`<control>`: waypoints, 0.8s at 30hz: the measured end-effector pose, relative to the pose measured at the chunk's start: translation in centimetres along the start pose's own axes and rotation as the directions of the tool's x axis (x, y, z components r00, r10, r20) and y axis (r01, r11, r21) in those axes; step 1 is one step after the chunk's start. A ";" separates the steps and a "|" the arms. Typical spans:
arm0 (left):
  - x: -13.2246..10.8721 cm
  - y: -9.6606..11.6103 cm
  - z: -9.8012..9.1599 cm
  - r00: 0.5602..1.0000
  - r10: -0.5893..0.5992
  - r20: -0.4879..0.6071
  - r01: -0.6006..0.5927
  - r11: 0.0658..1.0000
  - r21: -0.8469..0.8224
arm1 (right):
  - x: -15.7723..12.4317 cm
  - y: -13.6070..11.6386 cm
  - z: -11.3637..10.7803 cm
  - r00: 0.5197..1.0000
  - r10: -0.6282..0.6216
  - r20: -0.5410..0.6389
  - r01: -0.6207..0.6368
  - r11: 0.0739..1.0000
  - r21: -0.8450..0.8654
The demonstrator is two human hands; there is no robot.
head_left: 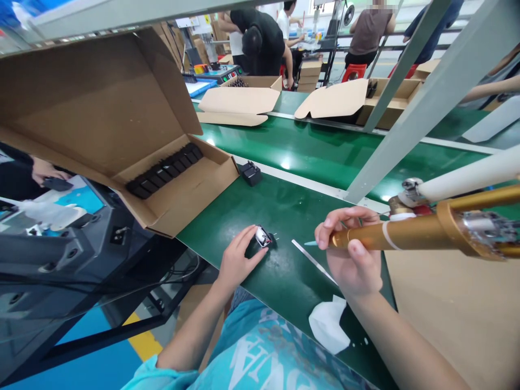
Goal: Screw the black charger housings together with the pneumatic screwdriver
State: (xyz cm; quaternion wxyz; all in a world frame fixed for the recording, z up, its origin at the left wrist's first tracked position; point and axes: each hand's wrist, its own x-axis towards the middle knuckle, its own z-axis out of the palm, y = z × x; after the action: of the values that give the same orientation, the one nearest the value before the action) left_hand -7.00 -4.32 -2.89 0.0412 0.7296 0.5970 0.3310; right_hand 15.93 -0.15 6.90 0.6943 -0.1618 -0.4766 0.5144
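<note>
Thumb and fingers of my left hand [240, 257] are closed around a small opened power adapter [262, 237]. Its inside shows white with some wires, and metal plug pins point right over the green work surface [280, 276]. My right hand [353, 252] grips the front end of a gold-brown glue dispenser [418, 232]. The dispenser's thin teal nozzle points left toward the adapter, a short gap away from it. Below the nozzle lies a narrow white strip [312, 261]. Another black adapter [251, 173] sits farther back, beside the cardboard box.
An open cardboard box [199, 203] at left holds a row of black adapters [164, 170]. Crumpled white paper [330, 325] lies near my body. A grey metal post [410, 119] slants across the right. Beyond runs a green conveyor [309, 149] with more boxes; several people work around.
</note>
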 end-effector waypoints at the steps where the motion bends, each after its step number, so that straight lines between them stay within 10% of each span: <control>1: 0.1 -0.1 0.0 1.000 0.004 0.000 -0.004 1.000 0.002 | 0.0 0.0 0.0 1.000 -0.001 0.001 0.001 1.000 0.002; 24: 0.0 -0.7 0.2 0.998 0.058 -0.008 -0.058 0.998 -0.025 | -0.1 0.2 -0.2 1.000 0.013 -0.013 -0.013 1.000 -0.021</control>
State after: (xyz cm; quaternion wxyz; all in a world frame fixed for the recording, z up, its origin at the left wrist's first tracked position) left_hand -7.41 -4.07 -3.38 0.0386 0.7449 0.5716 0.3420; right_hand 15.96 -0.10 6.63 0.6922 -0.1754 -0.4767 0.5127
